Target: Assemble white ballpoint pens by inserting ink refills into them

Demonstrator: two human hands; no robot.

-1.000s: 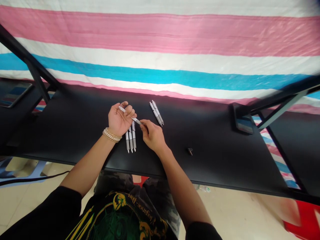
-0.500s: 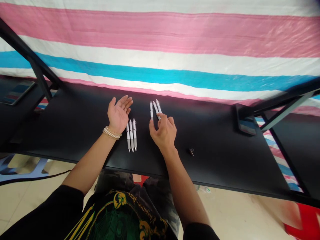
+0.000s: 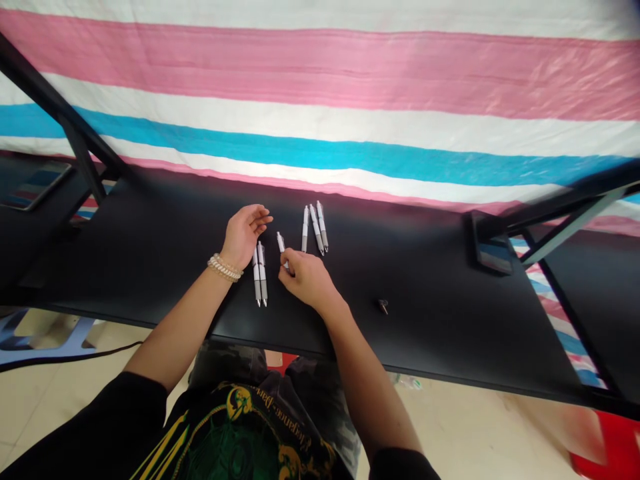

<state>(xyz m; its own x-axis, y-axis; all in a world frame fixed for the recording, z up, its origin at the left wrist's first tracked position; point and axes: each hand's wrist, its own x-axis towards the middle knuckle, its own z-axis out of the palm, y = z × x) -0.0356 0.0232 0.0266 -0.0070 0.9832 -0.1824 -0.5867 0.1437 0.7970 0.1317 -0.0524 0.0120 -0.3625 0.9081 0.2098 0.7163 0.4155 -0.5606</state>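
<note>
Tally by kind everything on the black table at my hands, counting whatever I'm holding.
Pens: 6 (2 by the left hand, 1 in the right hand, 3 grouped farther back)
Dark glossy slab, perhaps a phone: 1
Small dark object, too small to identify: 1
Total: 8

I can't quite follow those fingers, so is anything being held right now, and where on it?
The right hand holds a slim white-and-grey pen around its middle or lower part, fingers hiding exactly where; the left hand holds nothing visible.
</note>
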